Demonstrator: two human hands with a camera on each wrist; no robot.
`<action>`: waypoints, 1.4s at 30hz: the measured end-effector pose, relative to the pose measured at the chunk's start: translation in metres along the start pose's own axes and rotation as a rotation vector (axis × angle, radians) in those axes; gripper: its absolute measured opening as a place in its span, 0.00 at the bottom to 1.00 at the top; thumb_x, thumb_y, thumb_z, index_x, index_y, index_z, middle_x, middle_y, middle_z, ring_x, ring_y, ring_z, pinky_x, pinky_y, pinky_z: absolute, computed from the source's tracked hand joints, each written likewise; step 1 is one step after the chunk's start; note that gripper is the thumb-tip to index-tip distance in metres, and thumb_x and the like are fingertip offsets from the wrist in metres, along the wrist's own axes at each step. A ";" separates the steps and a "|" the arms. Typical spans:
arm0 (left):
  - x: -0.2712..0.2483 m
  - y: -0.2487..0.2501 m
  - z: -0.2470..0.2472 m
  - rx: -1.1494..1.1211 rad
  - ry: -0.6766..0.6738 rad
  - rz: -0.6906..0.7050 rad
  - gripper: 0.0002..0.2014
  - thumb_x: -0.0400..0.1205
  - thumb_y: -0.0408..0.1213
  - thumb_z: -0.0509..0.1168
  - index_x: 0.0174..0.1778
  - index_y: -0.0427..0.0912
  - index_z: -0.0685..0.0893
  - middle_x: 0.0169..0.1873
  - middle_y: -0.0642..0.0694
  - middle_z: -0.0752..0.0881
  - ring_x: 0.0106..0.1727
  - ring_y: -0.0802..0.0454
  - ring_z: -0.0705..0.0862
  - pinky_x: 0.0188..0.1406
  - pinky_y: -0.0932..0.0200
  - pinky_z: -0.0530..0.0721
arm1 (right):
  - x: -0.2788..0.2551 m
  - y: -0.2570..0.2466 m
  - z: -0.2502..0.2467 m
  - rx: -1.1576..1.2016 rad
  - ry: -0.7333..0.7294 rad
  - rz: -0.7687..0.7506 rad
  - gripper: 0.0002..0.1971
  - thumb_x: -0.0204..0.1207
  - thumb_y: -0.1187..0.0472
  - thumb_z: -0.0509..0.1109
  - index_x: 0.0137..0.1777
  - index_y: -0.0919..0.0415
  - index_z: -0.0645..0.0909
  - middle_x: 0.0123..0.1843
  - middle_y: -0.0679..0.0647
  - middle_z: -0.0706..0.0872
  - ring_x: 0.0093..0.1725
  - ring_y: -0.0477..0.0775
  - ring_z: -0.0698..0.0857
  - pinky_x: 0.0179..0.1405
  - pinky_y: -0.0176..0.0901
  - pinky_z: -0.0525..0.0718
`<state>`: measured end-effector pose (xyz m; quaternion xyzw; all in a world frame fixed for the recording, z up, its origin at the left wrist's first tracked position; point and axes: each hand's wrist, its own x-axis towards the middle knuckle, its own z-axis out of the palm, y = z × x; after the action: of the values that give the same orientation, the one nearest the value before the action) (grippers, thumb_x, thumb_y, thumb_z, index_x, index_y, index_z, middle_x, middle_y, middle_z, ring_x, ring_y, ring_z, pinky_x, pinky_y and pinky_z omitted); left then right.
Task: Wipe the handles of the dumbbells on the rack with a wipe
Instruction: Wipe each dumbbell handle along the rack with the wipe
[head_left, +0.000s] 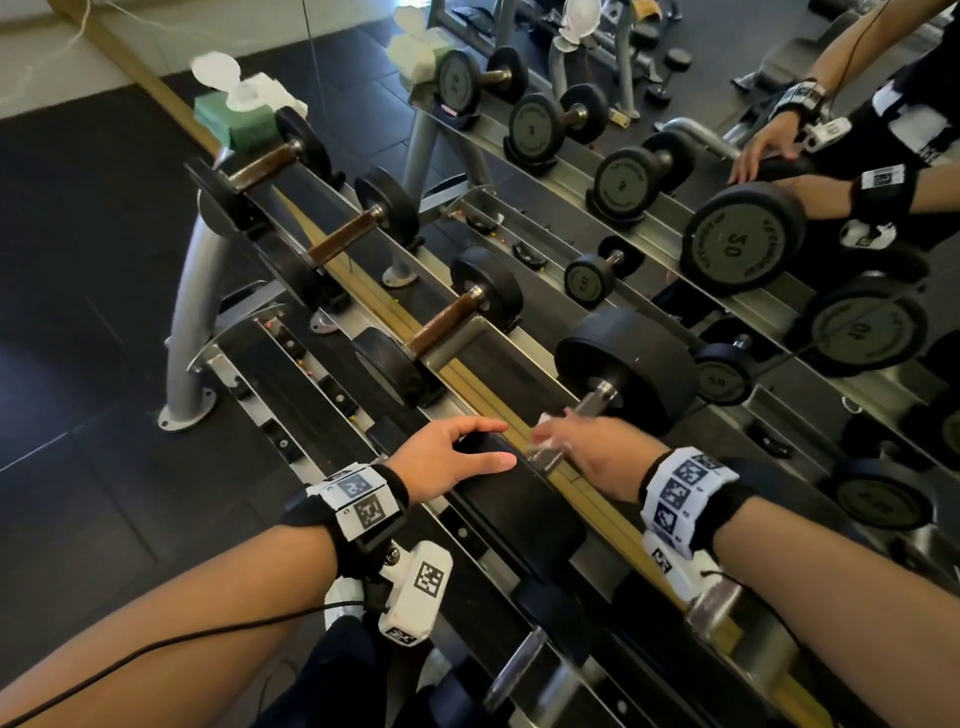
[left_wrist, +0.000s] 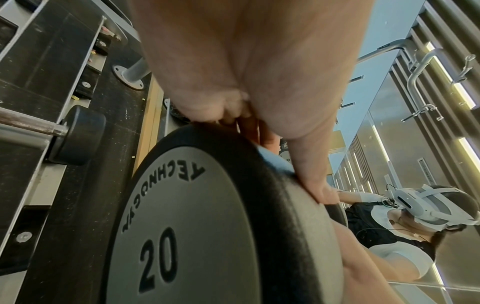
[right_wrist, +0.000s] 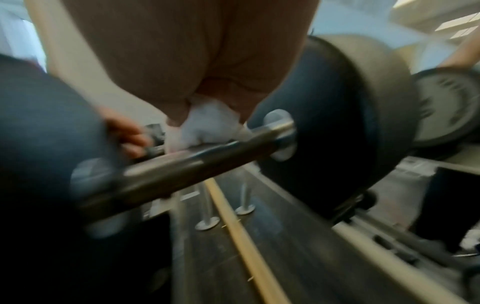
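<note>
Dark rubber floor tiles (head_left: 78, 291) spread out left of the mirror wall (head_left: 753, 62), seams showing between them. A wooden strip (head_left: 130, 67) runs along the mirror's lower edge, a pale wall (head_left: 31, 47) just beyond its far end. In the mirror, more dark flooring and grey metal stands (head_left: 566, 62). The left wrist view catches, reflected in that mirror, vertical slatted panels (left_wrist: 363, 156) with bright light strips (left_wrist: 465, 94) between them, and a pale ceiling (left_wrist: 384, 18) above.
</note>
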<state>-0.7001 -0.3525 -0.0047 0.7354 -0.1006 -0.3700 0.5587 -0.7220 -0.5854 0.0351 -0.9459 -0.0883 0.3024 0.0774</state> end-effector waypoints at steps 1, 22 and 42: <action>0.000 0.000 0.000 -0.002 -0.001 -0.001 0.25 0.77 0.49 0.75 0.71 0.58 0.81 0.63 0.51 0.85 0.60 0.55 0.86 0.61 0.59 0.86 | 0.002 0.009 -0.006 -0.028 0.046 0.051 0.30 0.80 0.67 0.67 0.78 0.44 0.65 0.68 0.56 0.82 0.64 0.54 0.84 0.64 0.51 0.84; 0.002 -0.003 0.000 -0.005 -0.009 0.008 0.22 0.78 0.48 0.74 0.67 0.63 0.81 0.60 0.54 0.85 0.58 0.57 0.87 0.52 0.63 0.87 | -0.011 0.007 0.015 -0.018 0.078 -0.034 0.29 0.82 0.66 0.62 0.79 0.41 0.63 0.61 0.52 0.84 0.49 0.48 0.84 0.54 0.42 0.84; 0.004 -0.007 0.002 -0.092 -0.011 0.016 0.27 0.66 0.55 0.77 0.63 0.61 0.84 0.60 0.48 0.88 0.59 0.49 0.89 0.65 0.42 0.86 | -0.023 0.008 0.055 0.562 0.309 -0.024 0.18 0.88 0.57 0.56 0.69 0.33 0.74 0.59 0.51 0.86 0.58 0.44 0.85 0.65 0.47 0.82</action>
<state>-0.7010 -0.3537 -0.0128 0.7063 -0.0923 -0.3738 0.5941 -0.7713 -0.5928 0.0019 -0.9211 0.0003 0.1670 0.3518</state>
